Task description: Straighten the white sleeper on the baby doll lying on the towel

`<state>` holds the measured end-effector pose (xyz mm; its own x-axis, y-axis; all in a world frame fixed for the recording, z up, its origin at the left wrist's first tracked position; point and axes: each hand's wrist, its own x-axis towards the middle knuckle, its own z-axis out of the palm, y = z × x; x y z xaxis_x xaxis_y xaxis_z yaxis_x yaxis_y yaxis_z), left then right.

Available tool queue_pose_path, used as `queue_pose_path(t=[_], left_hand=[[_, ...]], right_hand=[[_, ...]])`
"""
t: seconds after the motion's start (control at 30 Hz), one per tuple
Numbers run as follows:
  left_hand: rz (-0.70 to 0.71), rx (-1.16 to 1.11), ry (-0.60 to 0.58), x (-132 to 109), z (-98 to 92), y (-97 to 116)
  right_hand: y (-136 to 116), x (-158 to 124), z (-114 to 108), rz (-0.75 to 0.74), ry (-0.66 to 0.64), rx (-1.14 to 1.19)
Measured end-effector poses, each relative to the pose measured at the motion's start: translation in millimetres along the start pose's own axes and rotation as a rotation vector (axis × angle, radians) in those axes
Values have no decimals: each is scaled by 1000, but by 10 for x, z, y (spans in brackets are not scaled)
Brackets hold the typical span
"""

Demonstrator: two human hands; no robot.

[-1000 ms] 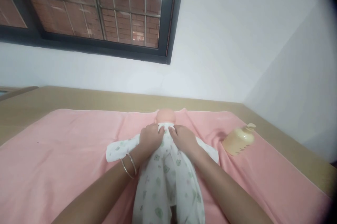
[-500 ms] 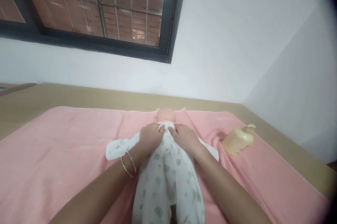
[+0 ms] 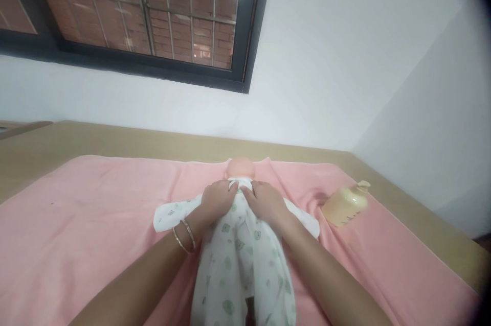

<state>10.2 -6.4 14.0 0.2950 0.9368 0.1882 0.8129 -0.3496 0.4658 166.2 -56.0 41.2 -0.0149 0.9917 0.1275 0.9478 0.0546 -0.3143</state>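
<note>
A baby doll lies on its back on a pink blanket [image 3: 115,224], its bald head [image 3: 241,168] at the far end. It wears a white garment [image 3: 230,270] with green prints, sleeves spread to both sides. My left hand [image 3: 218,199], with bangles on the wrist, is closed around the doll's upper body at the left shoulder side. On the opposite side my right hand [image 3: 267,204] grips it the same way. Both thumbs rest on the chest just below the collar, tips close together. The other fingers are partly hidden.
To the right on the blanket a yellowish baby bottle [image 3: 344,207] leans on its side. Wooden tabletop [image 3: 164,143] shows beyond the blanket. Behind it stand a white wall [image 3: 314,60] and a dark-framed window [image 3: 153,64] with bars outside.
</note>
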Motion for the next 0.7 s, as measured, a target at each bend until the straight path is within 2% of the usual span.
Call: queue_pose_path(t=[0.1,0.27,0.33,0.57,0.63,0.7], left_hand=[[-4,-4,-33,2,-3,-28],[118,159,103,-52,15,93],[137,174,115,-56,5,119],[-2,-37,-79,12,-33,-24],[-11,-56,-85,19,-19,-43],[-8,-62,-70,18,-1,-34]], right_hand=[[-32,-13,28,-22,44,-8],[131,77,-38,139,-168,229],[159,93,-44,153,-186,232],[36,36,85,3,38,-52],[69,54,98,28,22,-6],[139,92,94,95,-60,96]])
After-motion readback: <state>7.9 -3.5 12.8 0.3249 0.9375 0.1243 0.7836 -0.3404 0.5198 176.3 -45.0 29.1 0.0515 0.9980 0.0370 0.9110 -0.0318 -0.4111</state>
